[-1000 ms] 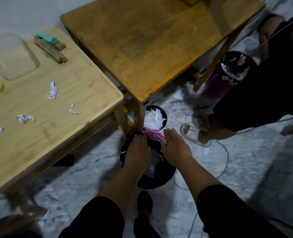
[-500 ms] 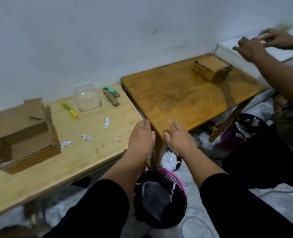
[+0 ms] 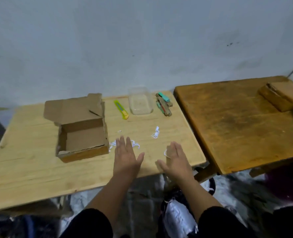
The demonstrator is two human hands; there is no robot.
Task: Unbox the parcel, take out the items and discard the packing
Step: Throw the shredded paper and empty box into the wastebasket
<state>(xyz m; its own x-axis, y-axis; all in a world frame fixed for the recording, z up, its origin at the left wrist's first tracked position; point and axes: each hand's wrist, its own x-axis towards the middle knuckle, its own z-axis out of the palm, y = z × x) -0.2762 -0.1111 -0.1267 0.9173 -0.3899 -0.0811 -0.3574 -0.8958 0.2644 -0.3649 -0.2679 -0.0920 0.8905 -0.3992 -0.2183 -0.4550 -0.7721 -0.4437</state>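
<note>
An open brown cardboard box [image 3: 84, 133] lies empty on the light wooden table [image 3: 30, 169], its lid folded back. White paper scraps [image 3: 155, 133] are scattered to its right; one scrap [image 3: 136, 144] peeks out beside my left hand. My left hand [image 3: 126, 158] hovers flat over the table just right of the box, fingers spread, holding nothing. My right hand [image 3: 175, 159] is open too, near the table's right front corner, by a small scrap [image 3: 165, 152]. Under the table edge a black bin [image 3: 176, 219] holds white packing.
Along the table's back lie a yellow-green utility knife [image 3: 121, 109], a clear plastic container [image 3: 140, 103] and brown sticks with teal pieces [image 3: 163, 103]. A darker wooden table [image 3: 236, 127] stands to the right, a closed cardboard box [image 3: 281, 96] on it. White litter covers the floor.
My view has swung up from the bin on the floor to the light table. Both hands rose from the bin's rim and now spread open over the tabletop scraps.
</note>
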